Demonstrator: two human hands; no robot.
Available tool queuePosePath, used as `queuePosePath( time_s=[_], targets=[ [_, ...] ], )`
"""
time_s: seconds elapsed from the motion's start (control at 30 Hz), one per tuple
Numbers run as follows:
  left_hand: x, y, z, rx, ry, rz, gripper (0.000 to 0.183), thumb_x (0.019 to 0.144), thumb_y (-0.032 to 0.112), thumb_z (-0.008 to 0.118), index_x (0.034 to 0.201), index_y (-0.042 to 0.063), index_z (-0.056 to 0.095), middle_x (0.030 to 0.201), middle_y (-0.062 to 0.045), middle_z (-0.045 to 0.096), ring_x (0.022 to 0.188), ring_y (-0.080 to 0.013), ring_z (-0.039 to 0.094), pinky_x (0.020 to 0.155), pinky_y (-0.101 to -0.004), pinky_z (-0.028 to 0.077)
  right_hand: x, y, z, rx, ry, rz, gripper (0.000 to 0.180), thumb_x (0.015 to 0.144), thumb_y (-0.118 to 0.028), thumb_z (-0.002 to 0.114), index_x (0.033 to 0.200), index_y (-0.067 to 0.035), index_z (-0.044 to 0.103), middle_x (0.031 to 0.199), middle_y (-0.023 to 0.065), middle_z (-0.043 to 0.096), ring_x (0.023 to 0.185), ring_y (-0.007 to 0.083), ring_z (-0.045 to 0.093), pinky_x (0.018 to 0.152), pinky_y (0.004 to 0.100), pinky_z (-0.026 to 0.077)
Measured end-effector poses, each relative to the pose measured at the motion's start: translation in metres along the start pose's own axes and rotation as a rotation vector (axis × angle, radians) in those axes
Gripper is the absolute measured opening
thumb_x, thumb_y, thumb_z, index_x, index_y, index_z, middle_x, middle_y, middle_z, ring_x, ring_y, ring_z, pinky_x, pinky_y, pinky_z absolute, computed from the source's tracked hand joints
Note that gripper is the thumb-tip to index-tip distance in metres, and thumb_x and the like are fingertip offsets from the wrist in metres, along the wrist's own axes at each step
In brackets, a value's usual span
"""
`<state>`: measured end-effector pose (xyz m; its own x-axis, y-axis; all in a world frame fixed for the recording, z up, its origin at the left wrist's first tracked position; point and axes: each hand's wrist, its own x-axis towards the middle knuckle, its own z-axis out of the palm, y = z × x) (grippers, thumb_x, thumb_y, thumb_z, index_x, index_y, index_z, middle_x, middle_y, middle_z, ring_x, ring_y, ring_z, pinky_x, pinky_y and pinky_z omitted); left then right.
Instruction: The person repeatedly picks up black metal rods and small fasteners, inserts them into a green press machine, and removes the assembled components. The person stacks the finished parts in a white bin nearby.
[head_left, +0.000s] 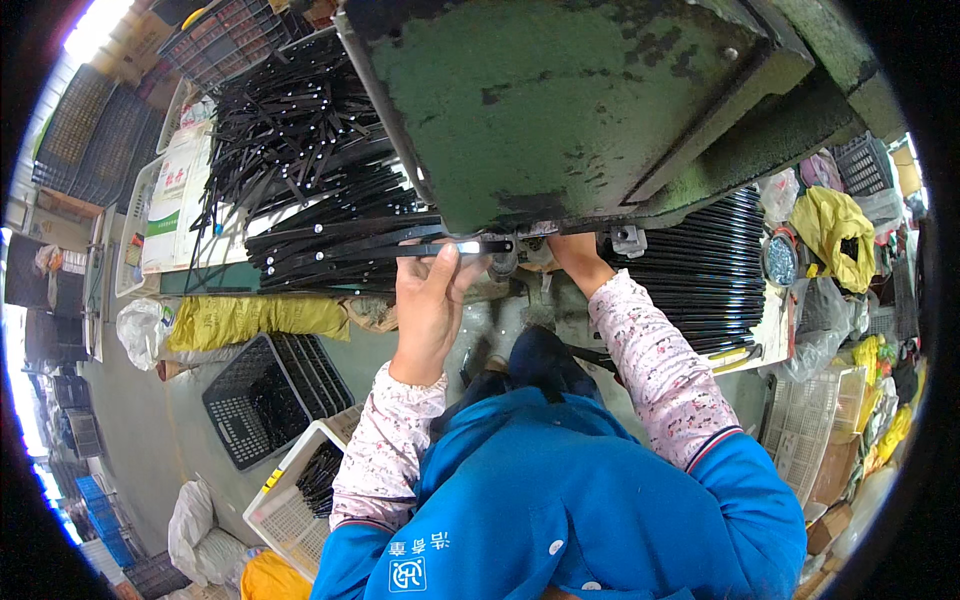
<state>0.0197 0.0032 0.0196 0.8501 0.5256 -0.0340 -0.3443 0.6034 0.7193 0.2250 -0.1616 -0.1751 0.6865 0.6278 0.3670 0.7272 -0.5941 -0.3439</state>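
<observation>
My left hand (429, 315) holds a flat black metal strip (491, 247) between thumb and fingers. One end of this strip, with a small hole, lies at the tooling under a worn green machine (555, 112); its other end runs left over a stack of similar strips (330, 259) with shiny rivets. My right hand (577, 259) reaches under the machine's lower edge, its fingers hidden, so any hold there cannot be seen. Just right of it is a small metal block (628, 241) on the machine. Rows of black rods (694, 270) lie farther right.
A tangled heap of black strips (300, 120) covers the left table. Black plastic crates (262, 397) and a white basket (292, 499) of black parts stand on the floor at left. At right are a bowl of small metal parts (781, 259) and a yellow bag (832, 225).
</observation>
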Motion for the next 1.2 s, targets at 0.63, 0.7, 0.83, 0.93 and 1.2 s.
queuePosePath(
  time_s=[0.63, 0.7, 0.83, 0.93, 1.2],
  targets=[
    [-0.006, -0.033, -0.024, -0.117, 0.101, -0.036, 0.032, 0.093, 0.007, 0.058, 0.122, 0.002, 0.045, 0.115, -0.015, 0.059, 0.100, -0.0239, 0.063, 0.090, -0.0371, 0.055, 0.012, -0.029, -0.022, 0.264, -0.003, 0.055, 0.029, 0.089, -0.016, 0.057, 0.113, -0.002, 0.061, 0.112, 0.0173, 0.062, 0.107, 0.0354, 0.056, 0.091, 0.0422, 0.042],
    [-0.007, -0.032, -0.017, -0.142, 0.094, -0.006, 0.030, 0.093, 0.006, 0.057, 0.121, 0.002, 0.048, 0.115, -0.013, 0.059, 0.102, -0.0235, 0.062, 0.091, -0.0362, 0.054, 0.021, -0.051, -0.054, 0.149, -0.003, -0.117, 0.029, 0.087, -0.014, 0.057, 0.113, -0.003, 0.061, 0.112, 0.0158, 0.063, 0.107, 0.0340, 0.056, 0.092, 0.0436, 0.041],
    [-0.007, -0.036, -0.014, -0.164, 0.118, 0.001, 0.029, 0.093, 0.005, 0.057, 0.120, 0.002, 0.049, 0.113, -0.012, 0.060, 0.102, -0.0234, 0.062, 0.090, -0.0350, 0.054, 0.005, -0.096, -0.108, 0.506, 0.036, 0.031, 0.023, 0.083, -0.005, 0.062, 0.106, -0.002, 0.065, 0.099, 0.0128, 0.067, 0.091, 0.0299, 0.063, 0.082, 0.0368, 0.047],
    [-0.005, -0.045, -0.020, -0.160, 0.149, 0.016, 0.025, 0.093, 0.004, 0.056, 0.117, 0.001, 0.052, 0.112, -0.012, 0.061, 0.099, -0.0221, 0.063, 0.089, -0.0336, 0.055, 0.011, -0.151, -0.147, 0.613, 0.203, -0.093, 0.026, 0.083, -0.010, 0.063, 0.109, -0.007, 0.066, 0.096, 0.0075, 0.069, 0.083, 0.0246, 0.066, 0.077, 0.0333, 0.051],
    [-0.004, -0.038, -0.032, -0.063, 0.159, -0.004, 0.021, 0.094, 0.005, 0.055, 0.113, -0.005, 0.055, 0.111, -0.015, 0.062, 0.105, -0.0237, 0.061, 0.097, -0.0368, 0.051, 0.003, -0.158, -0.153, 0.011, 0.311, -0.434, 0.041, 0.077, -0.022, 0.055, 0.116, -0.011, 0.062, 0.091, 0.0041, 0.057, 0.081, 0.0178, 0.059, 0.066, 0.0312, 0.051]
  ],
)
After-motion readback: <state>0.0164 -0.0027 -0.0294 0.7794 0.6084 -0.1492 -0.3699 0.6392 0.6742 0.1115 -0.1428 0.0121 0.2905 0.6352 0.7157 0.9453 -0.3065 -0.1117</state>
